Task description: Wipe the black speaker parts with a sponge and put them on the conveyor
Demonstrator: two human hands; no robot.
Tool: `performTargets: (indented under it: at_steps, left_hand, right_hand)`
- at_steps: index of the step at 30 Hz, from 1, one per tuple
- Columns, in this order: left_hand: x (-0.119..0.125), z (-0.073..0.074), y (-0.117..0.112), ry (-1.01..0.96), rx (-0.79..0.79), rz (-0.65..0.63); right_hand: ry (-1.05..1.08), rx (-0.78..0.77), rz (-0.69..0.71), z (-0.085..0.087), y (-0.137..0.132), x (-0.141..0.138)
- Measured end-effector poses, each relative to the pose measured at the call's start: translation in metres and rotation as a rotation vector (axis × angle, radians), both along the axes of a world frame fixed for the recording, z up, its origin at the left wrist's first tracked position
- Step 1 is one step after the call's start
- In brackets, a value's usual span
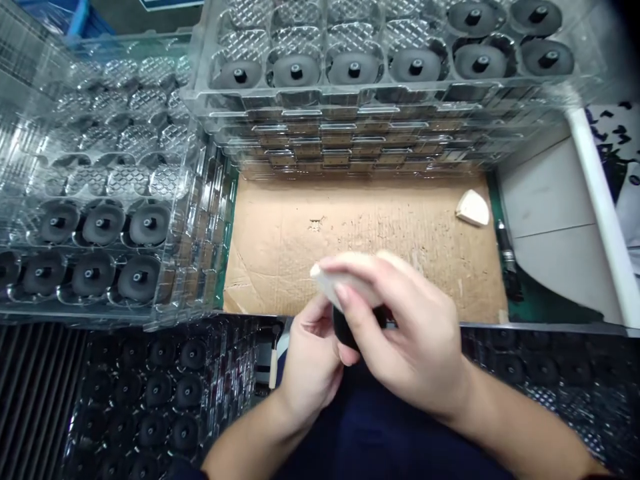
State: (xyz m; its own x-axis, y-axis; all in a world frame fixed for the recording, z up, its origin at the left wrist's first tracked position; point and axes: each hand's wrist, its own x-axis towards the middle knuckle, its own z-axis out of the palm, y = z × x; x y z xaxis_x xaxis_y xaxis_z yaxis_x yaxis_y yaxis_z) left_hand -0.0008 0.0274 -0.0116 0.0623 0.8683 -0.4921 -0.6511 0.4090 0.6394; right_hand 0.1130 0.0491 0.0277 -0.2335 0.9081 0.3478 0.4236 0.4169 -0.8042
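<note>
Head view: I log the right hand (400, 327) pinching a white pad (366, 288) against a black part (344, 330), which the left hand (313, 353) grips, over the near edge of the cardboard (280, 260). Outward: white wedge (473, 208) lying right; stacked clear trays (320, 97) behind.

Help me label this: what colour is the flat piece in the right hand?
Off-white; the flat piece shows best in the head view.

At centre, my blurred right hand (410, 327) covers much of the white piece (327, 283); it and my left hand (313, 357) hide most of the dark part (345, 330). The top edge cuts the upper tray stack (350, 95), the left edge the left trays (100, 315).
</note>
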Motion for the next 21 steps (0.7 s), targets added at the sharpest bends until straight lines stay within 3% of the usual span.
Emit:
performTargets:
  at_steps: [2,6,10,15,18,21]
  left_hand:
    - [0.0,0.003,0.002,0.032,0.003,-0.037]
    - [-0.001,0.009,0.006,-0.015,0.028,-0.034]
    - [0.006,0.014,0.01,-0.02,0.02,-0.085]
    - [0.009,0.012,0.009,-0.17,0.043,-0.082]
    - [0.014,0.007,0.009,-0.256,0.067,-0.071]
    - [0.02,0.005,0.012,-0.281,0.087,-0.067]
  right_hand:
    - [0.03,0.055,0.003,0.0,-0.002,0.003]
    - [0.088,-0.052,0.108,0.001,-0.007,0.009]
    - [0.009,0.016,-0.027,0.008,0.0,0.009]
    - [0.005,-0.09,0.155,0.011,-0.009,0.031]
    - [-0.149,-0.144,0.016,0.011,-0.017,0.046]
    - [-0.264,-0.019,-0.109,0.012,-0.019,0.05]
